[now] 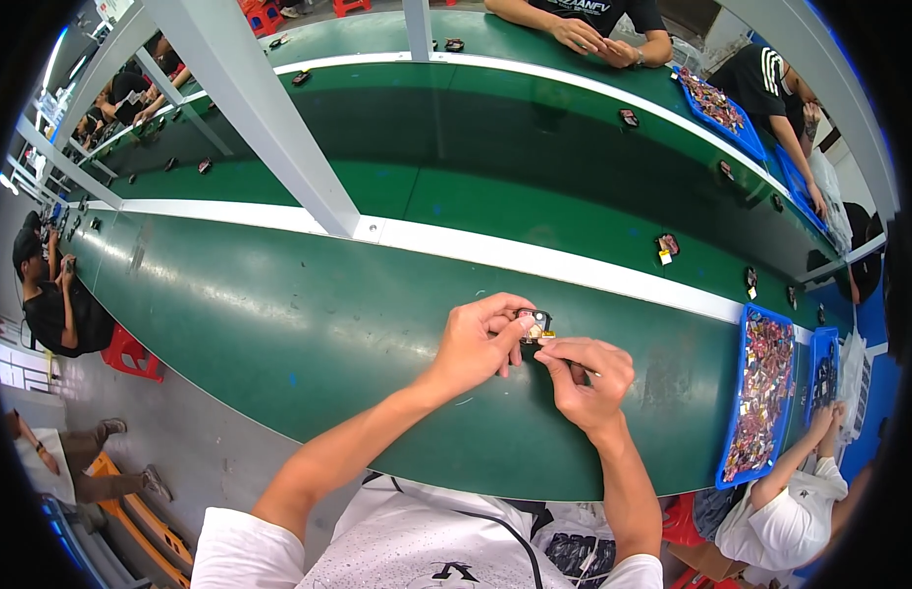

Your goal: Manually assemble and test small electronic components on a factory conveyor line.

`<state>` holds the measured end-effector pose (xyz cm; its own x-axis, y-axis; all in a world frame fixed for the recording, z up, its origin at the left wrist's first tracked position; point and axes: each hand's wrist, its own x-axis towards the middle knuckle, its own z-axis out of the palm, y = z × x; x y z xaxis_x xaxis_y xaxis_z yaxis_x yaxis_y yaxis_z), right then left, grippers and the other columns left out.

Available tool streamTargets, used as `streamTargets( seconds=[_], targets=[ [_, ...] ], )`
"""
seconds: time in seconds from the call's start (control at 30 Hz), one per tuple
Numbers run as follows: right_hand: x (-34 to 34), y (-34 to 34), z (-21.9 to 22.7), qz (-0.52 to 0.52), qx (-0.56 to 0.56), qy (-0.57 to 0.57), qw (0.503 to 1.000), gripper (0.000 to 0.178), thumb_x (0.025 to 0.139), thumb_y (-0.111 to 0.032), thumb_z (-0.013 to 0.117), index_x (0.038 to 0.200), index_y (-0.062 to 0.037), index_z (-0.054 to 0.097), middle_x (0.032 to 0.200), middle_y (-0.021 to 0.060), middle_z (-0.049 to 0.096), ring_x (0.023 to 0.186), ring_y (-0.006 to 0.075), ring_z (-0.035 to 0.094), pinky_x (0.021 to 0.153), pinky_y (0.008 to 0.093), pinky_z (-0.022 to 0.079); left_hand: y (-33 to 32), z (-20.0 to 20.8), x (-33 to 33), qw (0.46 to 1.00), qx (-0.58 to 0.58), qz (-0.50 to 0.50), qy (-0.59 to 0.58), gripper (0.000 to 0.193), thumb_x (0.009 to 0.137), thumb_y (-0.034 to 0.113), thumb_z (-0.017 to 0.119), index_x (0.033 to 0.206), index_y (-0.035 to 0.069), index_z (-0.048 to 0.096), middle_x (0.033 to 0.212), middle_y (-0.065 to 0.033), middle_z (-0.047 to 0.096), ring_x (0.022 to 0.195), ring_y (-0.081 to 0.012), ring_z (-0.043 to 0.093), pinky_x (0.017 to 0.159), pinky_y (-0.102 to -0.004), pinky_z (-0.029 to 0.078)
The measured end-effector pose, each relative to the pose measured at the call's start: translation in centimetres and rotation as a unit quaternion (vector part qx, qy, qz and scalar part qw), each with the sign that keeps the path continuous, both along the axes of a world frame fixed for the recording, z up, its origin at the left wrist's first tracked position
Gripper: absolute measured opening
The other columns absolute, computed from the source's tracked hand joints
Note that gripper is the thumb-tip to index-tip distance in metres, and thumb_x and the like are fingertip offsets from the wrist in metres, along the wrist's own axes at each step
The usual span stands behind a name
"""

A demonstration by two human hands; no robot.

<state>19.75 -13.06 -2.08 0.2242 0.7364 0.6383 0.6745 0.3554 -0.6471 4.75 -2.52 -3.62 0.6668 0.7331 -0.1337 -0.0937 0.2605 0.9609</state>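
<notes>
One black device (541,319), held by the left hand's (479,339) fingers well inside the near edge of the table (309,334), could slip if the right hand's (588,377) narrowly pinched fingers push unevenly.

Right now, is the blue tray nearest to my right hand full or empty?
Not empty: many small reddish pieces cover nearly all of the blue tray's bottom. How deep they lie, I cannot tell.

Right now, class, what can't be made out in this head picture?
Head view:
- Left edge of the small black device: covered by the left hand.
- Whatever the right hand may pinch: hidden by its fingertips.
- Single pieces in the nearest blue tray: too small, jumbled.
</notes>
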Motion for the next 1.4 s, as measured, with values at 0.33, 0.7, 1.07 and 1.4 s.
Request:
streamTargets(
  seconds=[0.33, 0.7, 1.07, 1.4],
  targets=[
    [0.2, 0.0, -0.2, -0.004, -0.010, -0.020, 1.000, 0.013, 0.076, 0.001, 0.080, 0.083, -0.0087, 0.074, 0.080, 0.0031, 0.077, 0.051, 0.0118, 0.062, 0.047, 0.0248, 0.038, -1.2, 0.2, 0.4, 0.995, 0.075, 0.035, 0.047, 0.016, 0.099, 0.006, 0.060, 0.113, -0.003, 0.063, 0.074, -0.0071, 0.068, 0.055, -0.0096, 0.062, 0.041, -0.0264, 0.050],
    [0.1, -0.1, -0.2, 0.000, -0.015, -0.014, 1.000, 0.012, 0.077, 0.000, 0.080, 0.083, -0.0097, 0.075, 0.080, 0.0025, 0.077, 0.055, 0.0127, 0.066, 0.048, 0.0250, 0.039, -2.1, 0.7, 0.7, 0.990, 0.101, 0.068, 0.074, 0.016, 0.103, 0.007, 0.057, 0.114, -0.003, 0.062, 0.064, -0.0056, 0.063, 0.047, -0.0085, 0.056, 0.041, -0.0261, 0.046],
    [0.4, 0.2, 0.2, 0.016, 0.013, -0.044, 0.999, 0.014, 0.074, 0.004, 0.081, 0.080, -0.0065, 0.074, 0.077, 0.0054, 0.077, 0.047, 0.0105, 0.057, 0.049, 0.0246, 0.043, -2.1, 0.8, 1.1, 0.991, 0.075, 0.082, 0.075, 0.015, 0.101, 0.006, 0.059, 0.111, -0.004, 0.064, 0.063, -0.0048, 0.063, 0.047, -0.0075, 0.054, 0.040, -0.0255, 0.044],
    [0.6, 0.0, 0.2, -0.031, 0.056, 0.013, 0.998, 0.015, 0.074, -0.002, 0.084, 0.084, -0.0052, 0.073, 0.084, 0.0061, 0.077, 0.042, 0.0120, 0.050, 0.044, 0.0261, 0.040, 3.9, 1.7, 2.2, 0.974, 0.154, 0.105, 0.131, 0.014, 0.099, 0.003, 0.061, 0.107, -0.006, 0.063, 0.077, -0.0102, 0.065, 0.052, -0.0139, 0.064, 0.041, -0.0277, 0.050]
  ],
)
